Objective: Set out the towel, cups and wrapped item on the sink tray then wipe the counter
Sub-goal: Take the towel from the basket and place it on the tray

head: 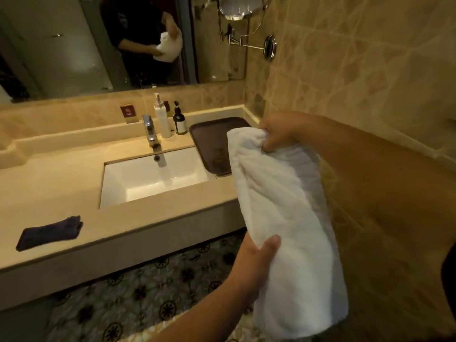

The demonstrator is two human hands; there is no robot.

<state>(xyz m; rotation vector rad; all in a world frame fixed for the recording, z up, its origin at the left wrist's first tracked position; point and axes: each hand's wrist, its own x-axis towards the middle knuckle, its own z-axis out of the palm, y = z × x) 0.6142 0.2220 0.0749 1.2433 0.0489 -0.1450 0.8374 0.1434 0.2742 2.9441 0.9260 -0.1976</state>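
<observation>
A white towel (281, 218) hangs in a loose roll in front of me, off the counter's right end. My right hand (278, 133) pinches its top edge, just over the near right corner of the dark brown tray (209, 137). My left hand (256, 265) grips the towel's left side lower down, thumb on the cloth. The tray lies flat on the beige counter (61, 188), right of the sink (153, 176), and the part I can see holds nothing. No cups or wrapped item are in view.
A chrome faucet (150, 132), a white pump bottle (162, 117) and a dark pump bottle (179, 119) stand behind the sink. A dark folded cloth (49, 233) lies near the counter's front left edge. A tiled wall rises at right, a mirror behind.
</observation>
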